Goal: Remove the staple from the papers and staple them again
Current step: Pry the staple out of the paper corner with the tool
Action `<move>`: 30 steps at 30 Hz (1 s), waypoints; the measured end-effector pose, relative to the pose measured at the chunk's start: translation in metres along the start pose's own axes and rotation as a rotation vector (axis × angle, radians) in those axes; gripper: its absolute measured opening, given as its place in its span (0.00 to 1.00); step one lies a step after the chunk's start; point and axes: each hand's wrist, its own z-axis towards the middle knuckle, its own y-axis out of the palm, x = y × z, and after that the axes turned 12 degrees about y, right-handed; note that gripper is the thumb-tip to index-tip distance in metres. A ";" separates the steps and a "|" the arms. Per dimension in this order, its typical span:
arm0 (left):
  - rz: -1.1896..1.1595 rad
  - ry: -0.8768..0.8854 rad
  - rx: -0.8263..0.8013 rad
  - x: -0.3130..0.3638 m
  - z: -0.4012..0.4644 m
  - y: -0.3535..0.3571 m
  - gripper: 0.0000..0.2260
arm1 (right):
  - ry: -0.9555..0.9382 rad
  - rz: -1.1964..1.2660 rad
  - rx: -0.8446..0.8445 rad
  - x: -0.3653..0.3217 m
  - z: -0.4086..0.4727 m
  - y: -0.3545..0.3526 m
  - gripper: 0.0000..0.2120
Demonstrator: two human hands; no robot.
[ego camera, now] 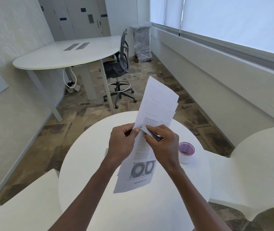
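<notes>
Over the round white table [89,172] I hold a stack of printed papers [156,107], long side running away from me, the sheets fanned apart at the far end. My left hand [123,144] pinches the stack's left edge, thumb on top. In my right hand [162,144] is a small silver stapler [150,134] with dark lettering, its nose pressed on the paper edge right beside my left thumb. The staple itself is hidden.
A small white cup with a purple rim [185,153] stands on the table just right of my right wrist. White chairs sit at the lower left [24,205] and at the right [256,164]. A larger white desk [69,54] and a black office chair [118,69] stand beyond.
</notes>
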 end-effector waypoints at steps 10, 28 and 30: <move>0.139 0.179 0.052 0.011 -0.005 0.000 0.12 | -0.041 0.000 0.054 -0.011 -0.006 0.001 0.12; -0.114 -0.016 -0.001 0.025 -0.008 -0.009 0.07 | -0.031 0.180 0.002 -0.020 -0.012 0.001 0.15; -0.140 -0.037 -0.012 0.026 -0.007 -0.011 0.07 | -0.042 0.184 0.001 -0.019 -0.011 0.000 0.14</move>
